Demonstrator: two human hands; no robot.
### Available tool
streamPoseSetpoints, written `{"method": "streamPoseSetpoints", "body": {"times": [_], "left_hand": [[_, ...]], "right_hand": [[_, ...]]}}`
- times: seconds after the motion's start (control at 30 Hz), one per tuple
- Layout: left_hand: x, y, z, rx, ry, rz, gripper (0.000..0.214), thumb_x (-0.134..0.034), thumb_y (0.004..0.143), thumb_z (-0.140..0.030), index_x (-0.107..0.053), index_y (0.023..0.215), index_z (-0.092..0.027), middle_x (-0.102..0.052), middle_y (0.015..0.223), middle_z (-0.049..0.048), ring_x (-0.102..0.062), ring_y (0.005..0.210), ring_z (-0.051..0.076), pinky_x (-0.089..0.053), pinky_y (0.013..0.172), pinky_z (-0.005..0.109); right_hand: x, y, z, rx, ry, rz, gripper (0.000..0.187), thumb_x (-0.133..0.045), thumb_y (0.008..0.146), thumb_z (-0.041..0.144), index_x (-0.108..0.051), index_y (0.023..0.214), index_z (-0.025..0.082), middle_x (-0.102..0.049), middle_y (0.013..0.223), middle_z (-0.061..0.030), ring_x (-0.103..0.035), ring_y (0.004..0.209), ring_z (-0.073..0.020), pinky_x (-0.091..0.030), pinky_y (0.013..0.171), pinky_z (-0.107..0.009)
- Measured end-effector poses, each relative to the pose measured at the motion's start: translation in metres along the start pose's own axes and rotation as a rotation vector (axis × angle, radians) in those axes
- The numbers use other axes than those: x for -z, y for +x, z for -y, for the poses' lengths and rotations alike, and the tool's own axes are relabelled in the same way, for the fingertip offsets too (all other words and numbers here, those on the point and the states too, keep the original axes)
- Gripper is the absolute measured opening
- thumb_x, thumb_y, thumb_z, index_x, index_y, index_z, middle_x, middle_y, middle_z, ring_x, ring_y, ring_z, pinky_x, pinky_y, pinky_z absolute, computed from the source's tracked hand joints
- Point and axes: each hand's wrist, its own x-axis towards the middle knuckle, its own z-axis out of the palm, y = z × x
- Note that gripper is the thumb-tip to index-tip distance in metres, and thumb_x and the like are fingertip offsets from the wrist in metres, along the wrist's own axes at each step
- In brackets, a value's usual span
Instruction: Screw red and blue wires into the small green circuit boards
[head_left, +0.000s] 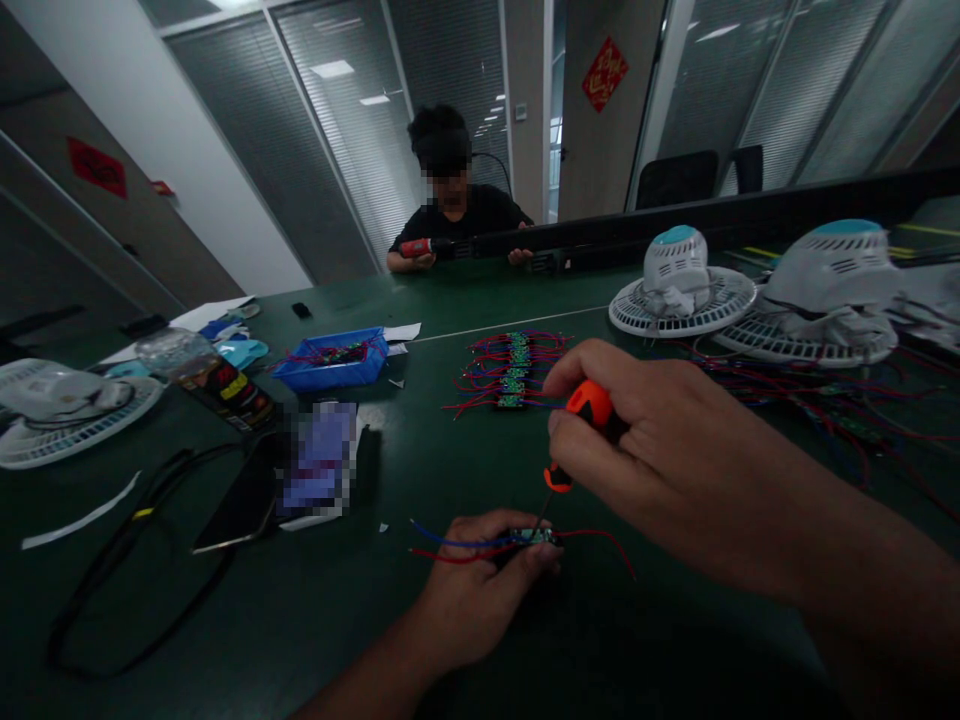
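Observation:
Low over the green table, my left hand [480, 590] pinches a small circuit board [534, 537] between thumb and fingers. Red and blue wires run out of the board to the left, and a red wire curves off to the right. Above it, my right hand [637, 430] is closed round the orange and black handle of a screwdriver [590, 403]. The screwdriver slants down, and its thin shaft meets the board; whether the tip sits in a screw is too small to tell. Beyond my hands lies a column of several wired circuit boards [514, 372].
A blue tray [330, 372] holds more wired boards. A bottle [217, 380], a dark phone [244, 495] and a black strap [97, 580] lie left. White fan parts [682, 290] stand right, beside tangled wires. Across the table sits a person [450, 200] with a red-bodied tool [416, 248].

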Motion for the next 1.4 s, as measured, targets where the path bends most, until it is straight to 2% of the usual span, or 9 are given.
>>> {"method": "streamPoseSetpoints", "body": {"times": [0.07,0.27,0.43,0.57,0.67,0.8,0.97,1.17,1.4], "left_hand": [[0.0001,0.0001,-0.0006,0.001,0.002,0.006,0.019,-0.060,0.084,-0.031,-0.069,0.087,-0.015,-0.074,0.071,0.0051,-0.069,0.066,0.016,-0.054,0.064,0.028],[0.0002,-0.0014,0.0005,-0.006,-0.011,0.005,0.018,-0.060,0.083,-0.030,-0.069,0.089,-0.014,-0.074,0.073,0.0058,-0.069,0.067,0.016,-0.054,0.067,0.028],[0.0003,-0.0011,0.0011,0.019,-0.013,0.006,0.020,-0.060,0.083,-0.031,-0.069,0.090,-0.014,-0.074,0.074,0.0063,-0.069,0.067,0.017,-0.054,0.065,0.028],[0.0000,-0.0002,0.0004,0.014,-0.018,-0.004,0.020,-0.060,0.083,-0.032,-0.069,0.090,-0.014,-0.074,0.073,0.0063,-0.069,0.066,0.017,-0.054,0.065,0.028],[-0.0003,-0.0003,0.0004,0.018,-0.014,-0.003,0.022,-0.061,0.083,-0.032,-0.069,0.091,-0.014,-0.074,0.073,0.0070,-0.069,0.066,0.017,-0.054,0.065,0.029],[-0.0004,-0.0003,0.0004,0.019,-0.026,0.002,0.022,-0.060,0.083,-0.032,-0.069,0.090,-0.013,-0.074,0.074,0.0078,-0.069,0.067,0.018,-0.054,0.065,0.029],[0.0004,0.0004,-0.0026,-0.003,-0.019,0.009,0.022,-0.059,0.084,-0.031,-0.069,0.087,-0.012,-0.073,0.071,0.0076,-0.068,0.065,0.017,-0.053,0.064,0.028],[-0.0003,0.0000,-0.0019,0.010,-0.011,-0.006,0.022,-0.060,0.083,-0.031,-0.069,0.089,-0.013,-0.073,0.072,0.0077,-0.068,0.066,0.018,-0.053,0.066,0.030],[-0.0002,-0.0003,0.0025,0.005,-0.023,0.009,0.022,-0.060,0.084,-0.032,-0.068,0.091,-0.013,-0.074,0.074,0.0075,-0.069,0.066,0.017,-0.054,0.065,0.029]], "right_hand": [[0.0021,-0.0003,0.0008,0.009,-0.009,0.029,0.018,-0.041,0.088,0.031,-0.056,0.084,0.021,-0.055,0.060,0.0015,-0.047,0.053,-0.0144,-0.026,0.049,-0.028],[0.0013,0.0036,-0.0008,0.002,-0.058,0.018,0.044,-0.037,0.089,0.059,-0.056,0.072,0.023,-0.046,0.051,0.0033,-0.042,0.046,-0.0133,-0.021,0.046,-0.027],[-0.0018,0.0041,-0.0016,-0.009,-0.082,0.014,0.023,-0.044,0.090,0.040,-0.059,0.090,0.022,-0.059,0.061,0.0008,-0.051,0.050,-0.0155,-0.026,0.049,-0.028],[-0.0018,0.0028,-0.0025,0.024,-0.079,-0.022,0.023,-0.046,0.086,0.033,-0.056,0.100,0.018,-0.065,0.073,-0.0034,-0.055,0.057,-0.0179,-0.030,0.052,-0.030],[-0.0021,0.0026,-0.0032,0.070,-0.070,-0.045,0.023,-0.047,0.084,0.031,-0.056,0.099,0.017,-0.065,0.082,-0.0057,-0.054,0.059,-0.0170,-0.030,0.052,-0.030],[-0.0024,0.0008,-0.0027,0.019,-0.021,-0.069,0.021,-0.051,0.083,0.032,-0.054,0.099,0.019,-0.063,0.076,-0.0019,-0.054,0.058,-0.0154,-0.030,0.051,-0.028],[0.0026,-0.0009,0.0001,0.029,0.020,0.053,0.014,-0.044,0.086,0.029,-0.055,0.091,0.021,-0.056,0.062,0.0027,-0.047,0.053,-0.0137,-0.027,0.049,-0.027],[0.0036,0.0040,-0.0007,0.005,-0.032,0.044,0.040,-0.039,0.089,0.057,-0.057,0.076,0.023,-0.051,0.054,0.0023,-0.045,0.048,-0.0138,-0.022,0.046,-0.027],[-0.0005,0.0042,-0.0030,0.012,-0.036,0.009,0.018,-0.050,0.086,0.036,-0.059,0.090,0.021,-0.061,0.066,0.0015,-0.049,0.048,-0.0131,-0.028,0.049,-0.027]]}}
